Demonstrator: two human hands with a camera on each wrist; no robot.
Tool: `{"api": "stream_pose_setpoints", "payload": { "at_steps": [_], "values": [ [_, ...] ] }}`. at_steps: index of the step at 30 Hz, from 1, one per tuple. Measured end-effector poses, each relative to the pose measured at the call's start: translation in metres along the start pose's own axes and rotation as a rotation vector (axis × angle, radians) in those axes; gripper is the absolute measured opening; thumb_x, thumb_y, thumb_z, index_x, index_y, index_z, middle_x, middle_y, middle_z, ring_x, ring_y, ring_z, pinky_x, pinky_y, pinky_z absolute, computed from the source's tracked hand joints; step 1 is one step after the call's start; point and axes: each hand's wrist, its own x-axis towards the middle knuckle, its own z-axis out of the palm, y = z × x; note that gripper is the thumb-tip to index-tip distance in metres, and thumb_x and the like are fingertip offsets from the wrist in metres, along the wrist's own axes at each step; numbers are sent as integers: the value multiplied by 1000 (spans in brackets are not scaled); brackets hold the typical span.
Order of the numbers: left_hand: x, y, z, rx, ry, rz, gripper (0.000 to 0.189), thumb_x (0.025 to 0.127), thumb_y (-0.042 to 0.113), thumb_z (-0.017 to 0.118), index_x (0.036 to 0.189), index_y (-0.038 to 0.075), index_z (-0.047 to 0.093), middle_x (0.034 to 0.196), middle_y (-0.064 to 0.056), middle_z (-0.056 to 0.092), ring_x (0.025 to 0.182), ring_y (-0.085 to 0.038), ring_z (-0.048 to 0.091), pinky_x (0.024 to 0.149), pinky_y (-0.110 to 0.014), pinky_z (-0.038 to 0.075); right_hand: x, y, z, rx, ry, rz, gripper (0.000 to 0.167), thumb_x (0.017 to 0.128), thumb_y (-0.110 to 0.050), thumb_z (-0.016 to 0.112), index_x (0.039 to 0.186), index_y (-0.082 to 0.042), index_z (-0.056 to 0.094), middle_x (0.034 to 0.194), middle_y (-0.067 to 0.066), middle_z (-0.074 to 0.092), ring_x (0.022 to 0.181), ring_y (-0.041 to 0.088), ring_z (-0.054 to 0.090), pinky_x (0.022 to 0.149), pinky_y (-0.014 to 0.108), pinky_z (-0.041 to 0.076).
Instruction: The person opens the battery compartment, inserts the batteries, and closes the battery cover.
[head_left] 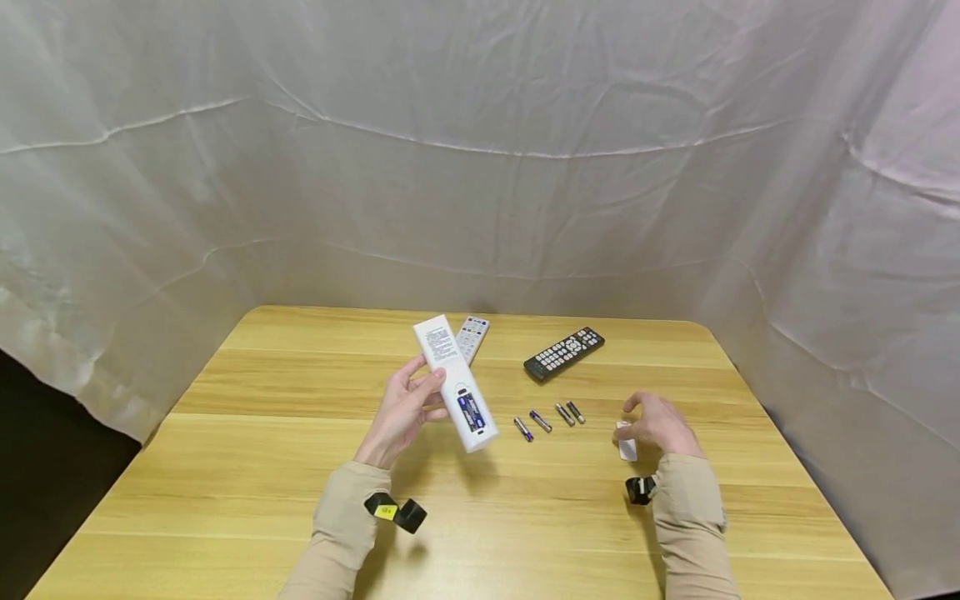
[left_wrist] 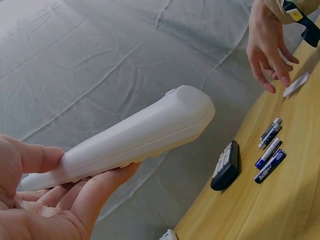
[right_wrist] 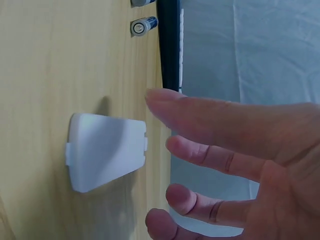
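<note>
My left hand point(head_left: 400, 411) holds a white remote control point(head_left: 455, 379) above the table, thumb on its back and fingers beneath. Its back faces up, showing a printed label and an uncovered compartment with two dark blue batteries point(head_left: 472, 412) side by side. In the left wrist view the same remote point(left_wrist: 135, 132) appears from its side. Over at the right, my right hand point(head_left: 660, 422) hovers close above a small white battery cover point(head_left: 627, 446) on the table. The right wrist view shows loosely bent fingers apart from the cover point(right_wrist: 105, 151), with a gap between.
Several loose batteries point(head_left: 540, 422) lie on the wooden table point(head_left: 247, 467) between the hands. A black remote point(head_left: 564, 354) lies behind them, and another white remote point(head_left: 472, 335) is partly hidden behind the held one. Grey-white fabric point(head_left: 480, 167) surrounds the table's back and sides.
</note>
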Motion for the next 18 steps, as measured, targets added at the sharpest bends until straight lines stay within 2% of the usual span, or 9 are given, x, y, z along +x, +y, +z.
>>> {"api": "stream_pose_setpoints", "payload": {
  "at_steps": [8,12,18],
  "values": [
    [-1,0,0,4,-16,8,52,105,6,45,155,2,30,133,-31,61,85,-14,76,76,-32,66,3,4,4,10,-25,4,53,78,-20,81,119,3,56,118,33,61,103,41,58,89,56,54],
    [-1,0,0,2,-25,11,51,106,6,44,155,2,30,133,-32,61,85,-14,76,76,-31,66,4,7,5,9,-30,12,50,79,-19,81,117,3,57,115,31,62,96,35,58,80,46,55],
    [-1,0,0,4,-30,12,51,106,6,44,155,1,30,134,-32,60,86,-14,76,76,-31,66,4,9,6,51,-54,51,44,81,-15,79,116,3,57,105,25,63,82,27,57,63,29,49]
  ]
}}
